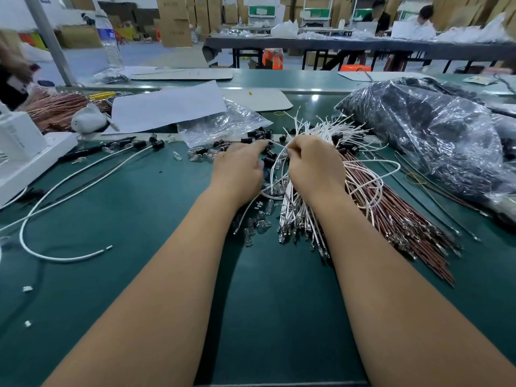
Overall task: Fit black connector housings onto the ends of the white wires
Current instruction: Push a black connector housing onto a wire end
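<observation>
A bundle of white wires [300, 216] with metal terminals lies on the green table [139, 213], fanning out toward the far side. My right hand [314, 166] rests on the bundle and pinches one white wire near its far end. My left hand [240, 166] reaches over a scatter of black connector housings [261, 135], its fingertips at that same wire; whether it holds a housing is hidden. Two finished white wires with black housings [156, 145] lie to the left.
Brown wires [405, 227] lie right of the white bundle. A large plastic bag of black parts [435, 135] fills the right. Small glass bulbs [199, 156] and an empty clear bag [223, 124] sit beyond my left hand. A white device [25, 152] stands at left.
</observation>
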A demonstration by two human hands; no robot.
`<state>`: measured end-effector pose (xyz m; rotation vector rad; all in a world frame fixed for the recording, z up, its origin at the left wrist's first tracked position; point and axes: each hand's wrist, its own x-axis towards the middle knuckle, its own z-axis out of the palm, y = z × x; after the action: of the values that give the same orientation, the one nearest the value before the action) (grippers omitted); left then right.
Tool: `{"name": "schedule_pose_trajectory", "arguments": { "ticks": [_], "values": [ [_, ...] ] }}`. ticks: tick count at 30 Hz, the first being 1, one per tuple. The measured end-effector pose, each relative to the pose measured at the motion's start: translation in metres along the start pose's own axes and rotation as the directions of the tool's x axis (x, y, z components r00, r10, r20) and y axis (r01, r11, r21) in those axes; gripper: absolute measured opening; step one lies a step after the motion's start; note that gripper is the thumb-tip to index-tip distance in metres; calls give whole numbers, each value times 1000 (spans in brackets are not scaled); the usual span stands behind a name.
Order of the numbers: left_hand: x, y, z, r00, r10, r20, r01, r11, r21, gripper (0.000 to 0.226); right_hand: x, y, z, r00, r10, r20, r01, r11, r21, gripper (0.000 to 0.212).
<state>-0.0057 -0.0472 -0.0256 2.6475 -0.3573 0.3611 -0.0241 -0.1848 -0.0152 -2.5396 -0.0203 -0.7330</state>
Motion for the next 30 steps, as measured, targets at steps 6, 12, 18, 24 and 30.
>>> {"name": "schedule_pose_trajectory", "arguments": {
  "ticks": [6,12,18,24,30],
  "values": [
    [3,-4,-1,996,-90,-15,87,988,-131,26,-1,0,1,1000,21,-9,-21,999,47,16],
    [2,-3,0,988,-132,-82,103,952,-288,20,-3,0,2,1000,18,1,-18,992,126,17],
    [-2,-10,-11,961,-186,-207,-8,725,-689,25,-5,-1,0,999,20,-27,-13,967,254,19],
    [-4,-12,-14,959,-246,-140,14,536,-844,30,-5,-1,-4,998,35,-52,-16,944,331,20],
    [-4,-11,-16,962,-245,-121,17,497,-867,31,-5,0,-4,999,24,-47,-7,943,334,19]
  ]
}}
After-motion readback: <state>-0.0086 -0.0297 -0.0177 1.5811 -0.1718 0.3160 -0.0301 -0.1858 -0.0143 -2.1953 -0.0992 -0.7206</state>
